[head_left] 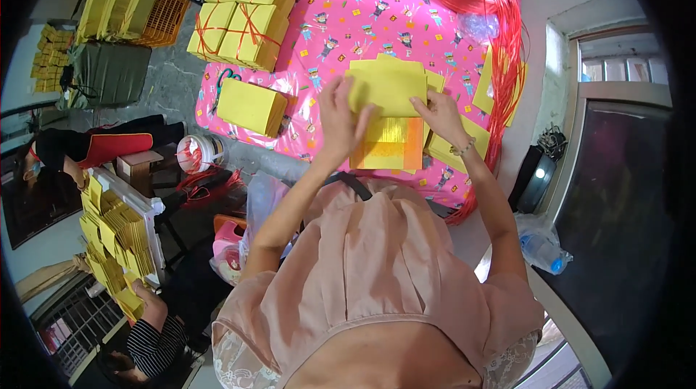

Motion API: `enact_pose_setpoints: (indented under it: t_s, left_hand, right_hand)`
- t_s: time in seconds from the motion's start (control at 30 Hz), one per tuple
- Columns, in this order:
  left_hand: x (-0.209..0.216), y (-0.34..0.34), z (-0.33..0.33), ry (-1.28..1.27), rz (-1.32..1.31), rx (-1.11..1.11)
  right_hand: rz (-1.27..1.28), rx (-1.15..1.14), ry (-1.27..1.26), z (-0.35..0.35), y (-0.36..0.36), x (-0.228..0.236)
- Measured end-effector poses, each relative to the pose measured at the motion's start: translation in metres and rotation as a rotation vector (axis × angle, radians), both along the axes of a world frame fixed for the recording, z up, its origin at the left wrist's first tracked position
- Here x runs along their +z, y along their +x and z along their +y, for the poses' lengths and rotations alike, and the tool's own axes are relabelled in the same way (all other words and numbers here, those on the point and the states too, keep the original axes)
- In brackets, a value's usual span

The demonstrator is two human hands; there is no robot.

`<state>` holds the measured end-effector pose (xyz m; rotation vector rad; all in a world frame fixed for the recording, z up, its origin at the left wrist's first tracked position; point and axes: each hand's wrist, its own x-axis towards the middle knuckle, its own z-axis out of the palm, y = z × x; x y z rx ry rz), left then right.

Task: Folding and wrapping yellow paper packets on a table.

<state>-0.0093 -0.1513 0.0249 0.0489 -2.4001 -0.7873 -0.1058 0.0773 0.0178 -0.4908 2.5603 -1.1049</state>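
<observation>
A stack of yellow paper sheets (391, 88) is tilted up above the pink table in front of me. My right hand (444, 115) grips its lower right corner, thumb on the front face. At the stack's left edge is my left hand (341, 121), fingers apart and slightly blurred; whether it touches the paper is hard to make out. Just below lies a yellow sheet with a shiny gold and orange panel (388, 144), flat on the table. More yellow sheets (460, 144) lie beside it, under my right wrist.
Tied yellow bundles (246, 15) stand at the far left of the pink tablecloth (341, 26). Nearer are a loose yellow stack (250, 106) and teal-handled scissors (226, 79). Red plastic strands (507, 63) hang along the right edge. Two people work at another table (156, 233) on the left.
</observation>
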Motion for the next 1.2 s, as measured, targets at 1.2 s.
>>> enact_pose_setpoints:
  t_s: [1.2]
  left_hand:
    - [-0.026, -0.001, 0.033, -0.224, -0.447, -0.438]
  right_hand:
    - [0.345, 0.325, 0.157, -0.062, -0.061, -0.014]
